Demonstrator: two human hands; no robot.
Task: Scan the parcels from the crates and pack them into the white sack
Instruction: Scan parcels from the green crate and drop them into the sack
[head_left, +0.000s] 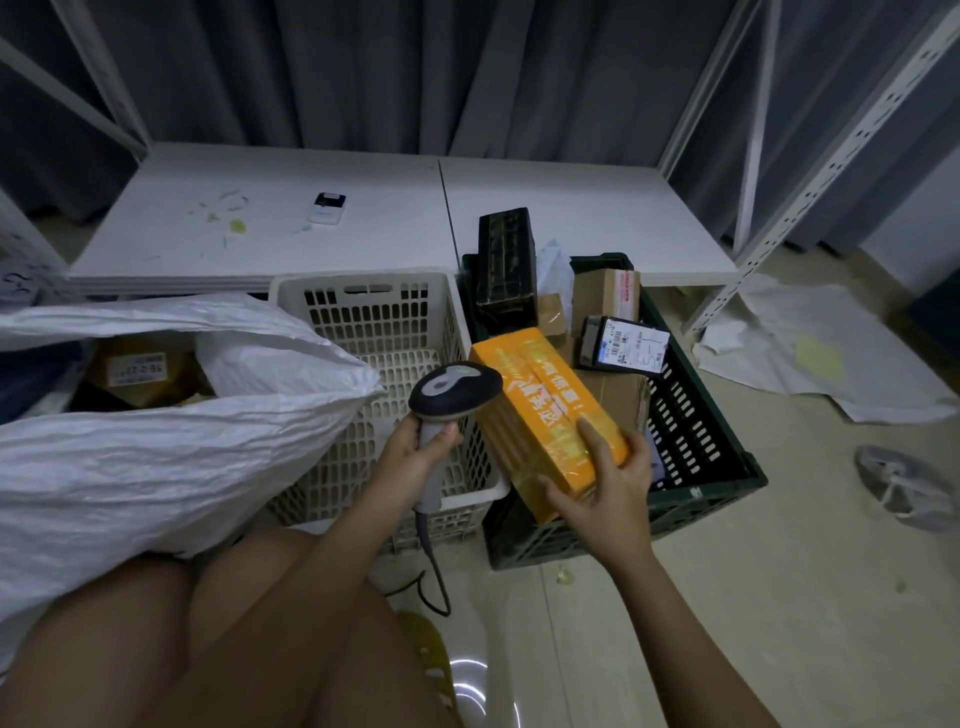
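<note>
My left hand (415, 457) grips the barcode scanner (452, 387) over the white crate (363, 296). My right hand (608, 478) clamps the orange box (550, 410), printed with unreadable Chinese characters, above the green crate (696, 431). The white sack (156, 441) lies left, a parcel label inside reading "5B-2-22".

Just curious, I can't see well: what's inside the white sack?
Through the mouth of the sack one brown parcel with a printed label shows, with more brown shapes beside it. Whatever lies deeper is covered by the sack's folds.
</note>
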